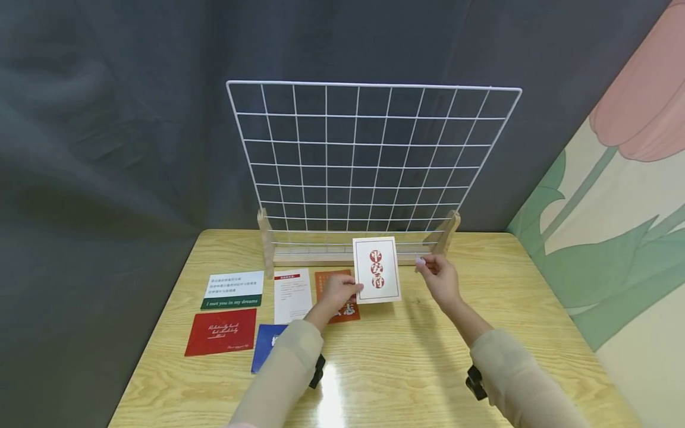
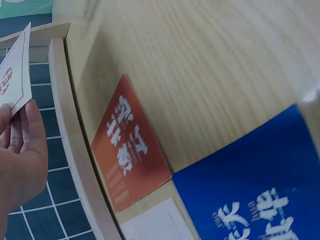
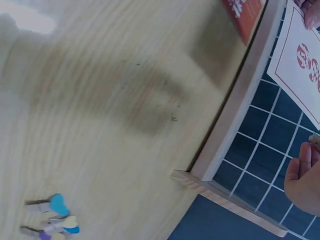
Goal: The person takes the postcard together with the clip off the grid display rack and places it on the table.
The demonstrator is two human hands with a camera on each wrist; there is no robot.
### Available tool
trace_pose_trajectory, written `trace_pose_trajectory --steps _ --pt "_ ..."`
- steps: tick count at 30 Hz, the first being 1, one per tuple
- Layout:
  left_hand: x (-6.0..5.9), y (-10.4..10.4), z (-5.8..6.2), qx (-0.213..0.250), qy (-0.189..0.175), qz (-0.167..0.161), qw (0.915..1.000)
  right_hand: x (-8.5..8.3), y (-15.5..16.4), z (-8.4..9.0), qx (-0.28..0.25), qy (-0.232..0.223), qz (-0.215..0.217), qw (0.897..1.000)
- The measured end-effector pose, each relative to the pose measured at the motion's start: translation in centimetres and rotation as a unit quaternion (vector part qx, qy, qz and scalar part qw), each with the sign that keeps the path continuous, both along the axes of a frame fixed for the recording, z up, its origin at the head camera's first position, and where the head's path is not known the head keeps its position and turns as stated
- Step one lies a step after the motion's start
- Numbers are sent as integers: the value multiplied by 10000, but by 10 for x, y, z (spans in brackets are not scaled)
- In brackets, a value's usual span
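Observation:
My left hand [image 1: 338, 292] pinches the lower left edge of a white card [image 1: 386, 261] with red round characters, held upright before a white wire grid [image 1: 355, 142]. To the card's right is my right hand [image 1: 442, 282], pinching a small clothespin [image 1: 420, 261] at its fingertips; the fingers partly hide it. In the right wrist view, the clothespin's wooden end [image 3: 314, 139] shows near the card's edge. Beneath the left hand lies an orange card [image 2: 132, 150] with white characters, partly covered in the head view.
On the table's left lie a green-and-white card [image 1: 232, 289], a red card [image 1: 221, 331], a blue card [image 1: 263, 348] and a white printed card [image 1: 292, 295]. Several heart-topped clothespins [image 3: 57, 205] lie on the table. A wooden base [image 1: 310, 260] supports the grid.

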State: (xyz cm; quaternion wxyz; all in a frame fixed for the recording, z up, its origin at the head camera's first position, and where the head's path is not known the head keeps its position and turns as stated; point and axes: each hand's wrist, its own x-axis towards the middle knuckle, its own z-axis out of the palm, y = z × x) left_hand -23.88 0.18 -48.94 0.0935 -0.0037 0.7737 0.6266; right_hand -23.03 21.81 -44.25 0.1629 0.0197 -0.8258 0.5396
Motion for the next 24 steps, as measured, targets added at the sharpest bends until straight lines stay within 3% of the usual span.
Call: trace_pose_trajectory --steps 15,24 --pt "15 9 -29 267 -366 97 9989 14 4 -29 236 -362 45 9991" --pt "23 16 -45 -4 -477 112 9988 29 11 -45 143 -811 94 9966"
